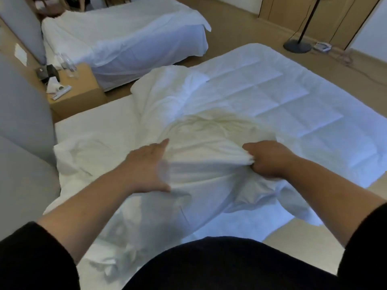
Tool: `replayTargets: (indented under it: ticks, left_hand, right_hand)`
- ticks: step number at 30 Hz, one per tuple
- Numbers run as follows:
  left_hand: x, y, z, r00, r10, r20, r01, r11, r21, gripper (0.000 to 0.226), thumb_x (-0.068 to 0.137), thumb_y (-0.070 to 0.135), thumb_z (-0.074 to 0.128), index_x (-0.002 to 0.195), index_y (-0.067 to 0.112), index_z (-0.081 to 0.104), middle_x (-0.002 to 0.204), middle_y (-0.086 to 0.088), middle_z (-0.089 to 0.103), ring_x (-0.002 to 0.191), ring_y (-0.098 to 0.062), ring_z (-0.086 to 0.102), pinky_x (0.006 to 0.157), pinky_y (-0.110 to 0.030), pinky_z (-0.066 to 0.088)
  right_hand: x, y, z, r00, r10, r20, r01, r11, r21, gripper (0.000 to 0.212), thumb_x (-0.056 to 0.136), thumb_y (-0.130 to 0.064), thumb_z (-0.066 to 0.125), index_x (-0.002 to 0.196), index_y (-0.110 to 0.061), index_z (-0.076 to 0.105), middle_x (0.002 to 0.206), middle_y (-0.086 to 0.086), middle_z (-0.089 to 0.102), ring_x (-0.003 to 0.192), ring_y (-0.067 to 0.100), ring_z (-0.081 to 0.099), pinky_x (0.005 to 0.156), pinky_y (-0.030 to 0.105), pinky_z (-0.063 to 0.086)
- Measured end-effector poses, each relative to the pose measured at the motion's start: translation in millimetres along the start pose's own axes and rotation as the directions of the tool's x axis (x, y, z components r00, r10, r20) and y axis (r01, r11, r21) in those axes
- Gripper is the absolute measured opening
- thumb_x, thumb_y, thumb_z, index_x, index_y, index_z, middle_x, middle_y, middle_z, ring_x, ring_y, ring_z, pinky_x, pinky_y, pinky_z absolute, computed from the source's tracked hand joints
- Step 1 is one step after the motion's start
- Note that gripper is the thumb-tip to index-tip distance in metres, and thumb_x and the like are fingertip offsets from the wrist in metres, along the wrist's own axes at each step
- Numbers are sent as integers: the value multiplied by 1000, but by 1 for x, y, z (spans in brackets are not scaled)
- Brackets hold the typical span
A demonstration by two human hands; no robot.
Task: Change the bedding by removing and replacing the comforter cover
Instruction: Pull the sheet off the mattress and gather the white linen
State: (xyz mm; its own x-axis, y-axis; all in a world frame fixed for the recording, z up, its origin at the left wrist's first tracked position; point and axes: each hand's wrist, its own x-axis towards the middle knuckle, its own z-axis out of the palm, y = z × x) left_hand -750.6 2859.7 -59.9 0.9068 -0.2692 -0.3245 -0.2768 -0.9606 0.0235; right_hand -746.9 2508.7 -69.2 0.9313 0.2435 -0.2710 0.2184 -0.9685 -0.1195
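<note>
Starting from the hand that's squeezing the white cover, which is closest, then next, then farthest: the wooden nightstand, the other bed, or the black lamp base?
From the right hand gripping the cover:
1. Lamp base, across the floor, beyond the bed's far corner.
2. Nightstand, off to the left. These two are too close to call.
3. Other bed, beyond the nightstand.

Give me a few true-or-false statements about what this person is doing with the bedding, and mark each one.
1. The right hand grips a bunch of the white cover. True.
2. The left hand is balled in a fist. False: its fingers are straight, lying flat on the cover.
3. The quilted comforter lies spread over the far part of the bed. True.
4. A floor lamp stands on the nightstand. False: its base stands on the floor at the upper right, far from the nightstand.
5. There is only one bed in the room. False: a second bed stands beyond the nightstand.
</note>
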Motion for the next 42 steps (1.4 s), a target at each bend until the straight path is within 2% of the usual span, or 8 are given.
replayTargets:
  ticks: [8,12,15,19,28,33,39,42]
  left_hand:
    - [47,152,67,983,162,-85,-180,942,-282,30,84,31,63,105,17,46,98,-9,64,91,-35,62,68,-37,47]
    - [62,149,70,979,186,-87,-201,953,-225,28,81,28,58,73,20,33,70,1,47,70,-32,51,51,-32,30]
    - [81,144,58,994,106,6,-101,964,-247,27,81,41,62,75,21,45,80,2,55,81,-30,57,64,-35,47]
    - [99,150,56,993,68,97,-47,977,-207,44,67,66,63,84,26,56,88,7,61,84,-22,59,73,-37,52]
    - [120,153,68,989,60,134,-13,945,-328,47,62,75,59,93,41,67,93,21,64,86,-11,60,73,-34,50]
    - [125,148,69,988,60,145,-9,944,-331,41,67,70,56,94,42,67,93,22,63,85,-8,59,69,-32,47]
    - [144,127,49,995,26,96,0,964,-265,50,64,72,54,96,37,69,99,6,70,89,-23,63,69,-33,43]
    - [149,103,30,994,-89,67,101,971,-219,54,57,74,47,89,35,66,100,-4,71,81,-27,59,68,-35,42]
  right_hand:
    - [-29,0,74,999,-19,43,1,923,386,37,79,-33,67,113,-31,55,111,-6,64,105,18,61,77,25,37]
    - [-73,44,121,974,228,17,-145,562,814,58,71,-69,64,122,-46,50,120,-26,54,109,-14,51,87,17,39]
    - [-90,75,172,807,567,166,-377,277,884,75,80,-60,71,143,-31,41,142,-5,48,128,15,50,104,38,44]
    - [-92,94,220,644,488,589,-646,-65,760,102,81,-70,65,158,-20,19,159,6,31,142,31,37,113,46,32]
    - [-57,104,221,809,322,492,-491,-89,866,54,78,-52,76,120,-28,54,112,-2,69,99,17,69,82,34,57]
    - [-41,98,224,811,476,341,-502,266,823,24,89,-28,53,84,-4,55,86,16,64,73,23,54,64,34,42]
    - [-52,141,206,440,841,313,-406,-125,905,28,101,-26,41,83,-17,60,82,3,62,74,22,58,61,23,46]
    - [-66,193,185,605,723,332,-403,-81,912,23,102,-47,44,86,-34,52,87,-13,53,84,14,53,58,6,38]
